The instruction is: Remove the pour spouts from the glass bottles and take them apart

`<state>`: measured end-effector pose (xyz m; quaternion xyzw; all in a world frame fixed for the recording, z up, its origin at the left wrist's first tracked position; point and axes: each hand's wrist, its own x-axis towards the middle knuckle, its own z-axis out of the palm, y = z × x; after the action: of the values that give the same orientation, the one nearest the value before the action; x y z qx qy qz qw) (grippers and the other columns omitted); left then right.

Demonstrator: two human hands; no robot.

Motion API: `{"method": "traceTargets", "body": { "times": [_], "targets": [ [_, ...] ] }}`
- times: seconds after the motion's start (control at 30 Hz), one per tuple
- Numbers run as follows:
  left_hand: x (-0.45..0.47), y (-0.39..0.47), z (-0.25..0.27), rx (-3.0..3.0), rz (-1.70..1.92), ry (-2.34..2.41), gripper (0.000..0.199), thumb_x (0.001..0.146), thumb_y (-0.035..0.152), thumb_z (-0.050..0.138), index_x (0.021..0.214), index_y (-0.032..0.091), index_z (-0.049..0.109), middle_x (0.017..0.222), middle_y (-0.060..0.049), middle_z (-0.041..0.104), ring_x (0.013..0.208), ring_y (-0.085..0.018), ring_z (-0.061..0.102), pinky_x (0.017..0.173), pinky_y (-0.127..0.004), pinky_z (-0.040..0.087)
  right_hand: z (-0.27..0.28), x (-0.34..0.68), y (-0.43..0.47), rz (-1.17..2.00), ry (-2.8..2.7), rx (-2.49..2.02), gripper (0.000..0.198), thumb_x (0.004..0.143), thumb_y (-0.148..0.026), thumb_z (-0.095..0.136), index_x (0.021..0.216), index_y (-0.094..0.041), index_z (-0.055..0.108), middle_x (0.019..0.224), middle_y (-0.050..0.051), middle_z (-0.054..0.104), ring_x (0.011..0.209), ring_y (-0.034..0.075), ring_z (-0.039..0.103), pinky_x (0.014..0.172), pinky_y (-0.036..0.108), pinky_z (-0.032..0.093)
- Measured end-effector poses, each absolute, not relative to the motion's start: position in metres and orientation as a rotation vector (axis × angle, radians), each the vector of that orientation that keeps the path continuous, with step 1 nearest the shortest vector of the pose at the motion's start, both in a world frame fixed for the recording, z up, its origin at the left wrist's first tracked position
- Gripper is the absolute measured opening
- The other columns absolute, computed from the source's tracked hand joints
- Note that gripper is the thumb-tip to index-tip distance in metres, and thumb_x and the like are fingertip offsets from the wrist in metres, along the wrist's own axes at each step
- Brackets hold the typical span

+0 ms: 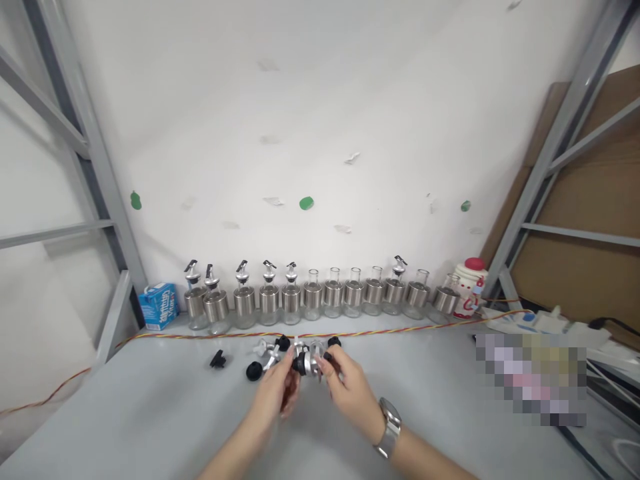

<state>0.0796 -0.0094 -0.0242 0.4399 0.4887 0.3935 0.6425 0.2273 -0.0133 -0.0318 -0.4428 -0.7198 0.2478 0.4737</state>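
Low over the middle of the table, a silver and black pourer spout (309,363) lies between my two hands. My left hand (277,390) grips its black stopper end, fingers closed. With thumb and forefinger pinched, my right hand (350,387) holds the other end, where a small black part shows at the fingertips. Just behind and left of my hands lie a round black stopper (254,371), another black piece (283,343) and silver spout parts (271,359). Farther left is a loose black lever piece (218,360). My fingers hide part of the spout.
Along the wall stands a row of glass bottles with steel sleeves (269,297), some topped with pourers. A blue carton (159,307) is at the left end, a white and red jar (471,287) at the right. A twisted cable (380,331) crosses the table; a power strip (550,327) lies right.
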Motion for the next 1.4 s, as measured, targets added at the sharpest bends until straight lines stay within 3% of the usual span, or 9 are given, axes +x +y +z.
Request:
{"method": "traceTargets", "body": {
  "times": [0.1, 0.2, 0.57, 0.8, 1.0, 1.2, 1.3, 1.4],
  "targets": [
    [0.081, -0.015, -0.027, 1.235, 1.1, 1.201, 0.05, 0.074, 0.063, 0.034, 0.058, 0.018, 0.046, 0.037, 0.008, 0.034, 0.031, -0.006, 0.03, 0.032, -0.017, 0.021, -0.032, 0.224, -0.008, 0.939, -1.525, -1.068, 0.029, 0.084, -0.045, 0.039, 0.068, -0.021, 0.038, 0.052, -0.006, 0.044, 0.039, 0.008, 0.042, 0.039, 0.02, 0.034],
    [0.081, -0.02, -0.029, 1.383, 1.188, 1.199, 0.038, 0.079, 0.055, 0.036, 0.074, 0.02, 0.046, 0.044, 0.009, 0.035, 0.038, -0.007, 0.033, 0.038, -0.016, 0.025, -0.033, 0.221, -0.002, 1.161, -1.367, -1.043, 0.036, 0.077, -0.054, 0.044, 0.066, -0.02, 0.039, 0.049, -0.007, 0.045, 0.031, 0.006, 0.039, 0.03, 0.019, 0.031],
    [0.082, -0.024, -0.028, 1.5, 1.061, 1.21, 0.029, 0.082, 0.05, 0.034, 0.093, 0.023, 0.041, 0.048, 0.009, 0.038, 0.041, -0.008, 0.036, 0.039, -0.016, 0.027, -0.041, 0.22, 0.009, 1.451, -1.147, -1.01, 0.045, 0.063, -0.061, 0.055, 0.06, -0.019, 0.041, 0.04, -0.007, 0.049, 0.028, 0.007, 0.043, 0.027, 0.019, 0.035],
    [0.081, -0.018, -0.033, 1.425, 1.082, 1.13, 0.031, 0.08, 0.052, 0.037, 0.078, 0.022, 0.04, 0.043, 0.011, 0.032, 0.036, -0.006, 0.028, 0.033, -0.015, 0.023, -0.046, 0.218, 0.009, 1.451, -1.198, -1.027, 0.046, 0.064, -0.063, 0.052, 0.062, -0.018, 0.044, 0.041, -0.007, 0.048, 0.028, 0.007, 0.042, 0.028, 0.018, 0.033],
    [0.079, -0.005, -0.04, 1.173, 1.112, 1.094, 0.045, 0.066, 0.065, 0.045, 0.068, 0.021, 0.039, 0.04, 0.012, 0.031, 0.03, -0.005, 0.025, 0.029, -0.016, 0.02, -0.042, 0.215, 0.001, 1.223, -1.367, -1.035, 0.038, 0.073, -0.056, 0.048, 0.068, -0.019, 0.043, 0.046, -0.008, 0.043, 0.03, 0.006, 0.039, 0.03, 0.018, 0.03],
    [0.079, 0.003, -0.042, 1.126, 1.003, 1.172, 0.055, 0.058, 0.078, 0.033, 0.053, 0.023, 0.029, 0.031, 0.012, 0.026, 0.023, -0.006, 0.021, 0.027, -0.019, 0.019, -0.04, 0.219, -0.003, 1.006, -1.475, -1.04, 0.027, 0.08, -0.047, 0.046, 0.073, -0.02, 0.048, 0.05, -0.006, 0.042, 0.037, 0.007, 0.04, 0.038, 0.02, 0.033],
    [0.075, -0.001, -0.036, 1.169, 1.017, 1.252, 0.051, 0.064, 0.073, 0.032, 0.054, 0.023, 0.034, 0.033, 0.01, 0.028, 0.025, -0.007, 0.025, 0.031, -0.02, 0.02, -0.041, 0.222, 0.002, 1.0, -1.416, -1.069, 0.03, 0.08, -0.049, 0.043, 0.075, -0.02, 0.047, 0.052, -0.006, 0.044, 0.036, 0.007, 0.04, 0.036, 0.019, 0.033],
    [0.068, -0.01, -0.03, 1.411, 1.045, 1.468, 0.039, 0.07, 0.058, 0.044, 0.059, 0.021, 0.044, 0.042, 0.006, 0.042, 0.037, -0.011, 0.042, 0.041, -0.021, 0.026, -0.041, 0.224, 0.007, 1.03, -1.322, -1.088, 0.034, 0.079, -0.053, 0.041, 0.074, -0.02, 0.044, 0.051, -0.007, 0.044, 0.033, 0.006, 0.04, 0.033, 0.019, 0.032]
  ]
}}
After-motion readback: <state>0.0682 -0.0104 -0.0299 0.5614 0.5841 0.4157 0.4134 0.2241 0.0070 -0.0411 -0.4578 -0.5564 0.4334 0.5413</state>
